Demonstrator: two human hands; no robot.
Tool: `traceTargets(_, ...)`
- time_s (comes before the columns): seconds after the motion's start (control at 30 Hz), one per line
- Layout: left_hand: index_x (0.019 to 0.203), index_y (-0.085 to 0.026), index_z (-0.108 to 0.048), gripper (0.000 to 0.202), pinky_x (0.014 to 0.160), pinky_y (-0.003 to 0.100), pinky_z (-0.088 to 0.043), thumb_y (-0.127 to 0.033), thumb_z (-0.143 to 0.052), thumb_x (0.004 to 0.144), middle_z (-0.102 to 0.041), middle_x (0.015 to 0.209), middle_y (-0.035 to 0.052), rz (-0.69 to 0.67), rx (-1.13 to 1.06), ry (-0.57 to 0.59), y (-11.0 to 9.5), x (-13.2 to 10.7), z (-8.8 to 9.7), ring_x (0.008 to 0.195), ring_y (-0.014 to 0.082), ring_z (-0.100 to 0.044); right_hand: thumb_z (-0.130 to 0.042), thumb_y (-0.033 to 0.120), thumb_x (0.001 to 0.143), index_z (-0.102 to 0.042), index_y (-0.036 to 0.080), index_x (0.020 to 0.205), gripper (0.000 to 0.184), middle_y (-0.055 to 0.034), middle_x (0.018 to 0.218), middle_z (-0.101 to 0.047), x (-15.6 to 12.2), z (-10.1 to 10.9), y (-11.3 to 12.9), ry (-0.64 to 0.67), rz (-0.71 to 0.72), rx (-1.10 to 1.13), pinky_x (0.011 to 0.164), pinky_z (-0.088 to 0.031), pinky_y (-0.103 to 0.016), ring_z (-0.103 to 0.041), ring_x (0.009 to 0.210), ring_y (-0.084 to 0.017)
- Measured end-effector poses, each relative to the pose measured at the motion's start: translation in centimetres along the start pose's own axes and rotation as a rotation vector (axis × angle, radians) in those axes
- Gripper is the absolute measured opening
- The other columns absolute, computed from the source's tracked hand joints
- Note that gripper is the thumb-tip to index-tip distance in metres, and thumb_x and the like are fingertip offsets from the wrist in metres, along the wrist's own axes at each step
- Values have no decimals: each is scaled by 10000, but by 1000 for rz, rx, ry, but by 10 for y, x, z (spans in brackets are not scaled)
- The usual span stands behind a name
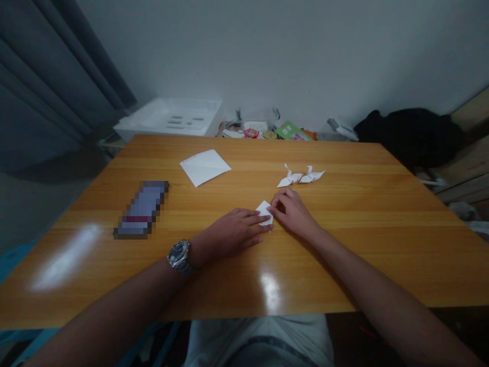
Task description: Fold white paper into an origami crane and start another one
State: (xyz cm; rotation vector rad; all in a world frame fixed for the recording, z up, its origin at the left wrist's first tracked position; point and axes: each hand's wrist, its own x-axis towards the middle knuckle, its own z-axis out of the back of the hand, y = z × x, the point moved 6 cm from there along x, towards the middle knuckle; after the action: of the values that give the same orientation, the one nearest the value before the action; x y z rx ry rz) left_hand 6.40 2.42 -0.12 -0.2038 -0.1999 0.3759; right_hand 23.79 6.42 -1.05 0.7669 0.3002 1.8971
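A small folded white paper [264, 210] lies on the wooden table [344, 265] between my two hands. My left hand [233, 235], with a metal watch on its wrist, lies flat with its fingers stretched onto the paper's near edge. My right hand [292, 210] has its fingers curled and pressed on the paper's right side. Just beyond my right hand rest two finished white folded paper figures [300, 176], side by side.
A flat white sheet [205, 166] lies at the table's far middle-left. A dark oblong object [142, 209] sits at the left. Beyond the far edge are a white tray [170, 118], small clutter [267, 131] and dark cloth [408, 132].
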Motion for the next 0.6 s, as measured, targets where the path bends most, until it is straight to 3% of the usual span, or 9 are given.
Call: traceTargets(0.6, 1417, -261, -546, 405, 1120, 440, -398, -395, -403, 1063, -531, 1500, 71, 7, 60, -13, -2, 1, -4, 1354, 262, -496, -690, 229, 888, -626, 199, 817, 100, -70, 928, -571, 0, -1, -1, 2, -8, 8, 861, -472, -413, -563, 930, -254)
